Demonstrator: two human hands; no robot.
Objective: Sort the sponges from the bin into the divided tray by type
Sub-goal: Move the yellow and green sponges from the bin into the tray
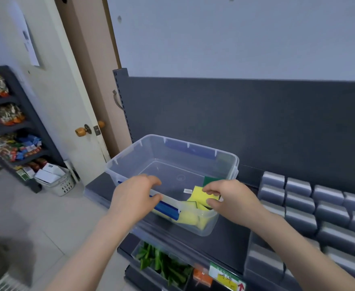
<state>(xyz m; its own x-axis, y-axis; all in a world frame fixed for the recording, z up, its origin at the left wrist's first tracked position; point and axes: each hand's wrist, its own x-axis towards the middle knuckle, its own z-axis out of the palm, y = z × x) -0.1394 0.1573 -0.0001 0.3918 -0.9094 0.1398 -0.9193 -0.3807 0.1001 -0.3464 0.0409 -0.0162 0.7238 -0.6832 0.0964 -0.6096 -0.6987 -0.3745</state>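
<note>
A clear plastic bin (pixel 172 150) stands on a dark shelf. Yellow sponges (pixel 190 217) lie heaped in its near right corner, and one green piece (pixel 209 180) shows behind them. My left hand (pixel 133 196) grips the bin's near rim by a blue handle clip (pixel 167 208). Inside the bin, my right hand (pixel 229 197) pinches a yellow sponge (pixel 197 193) between thumb and fingers. The divided tray is not clearly in view.
Grey packaged blocks (pixel 319 211) fill the shelf to the right of the bin. Below the shelf's front edge a clear container holds green items (pixel 161 263), beside price tags (pixel 224 276). A door (pixel 67 114), a snack rack (pixel 8 131) and a white basket (pixel 57 181) stand at left.
</note>
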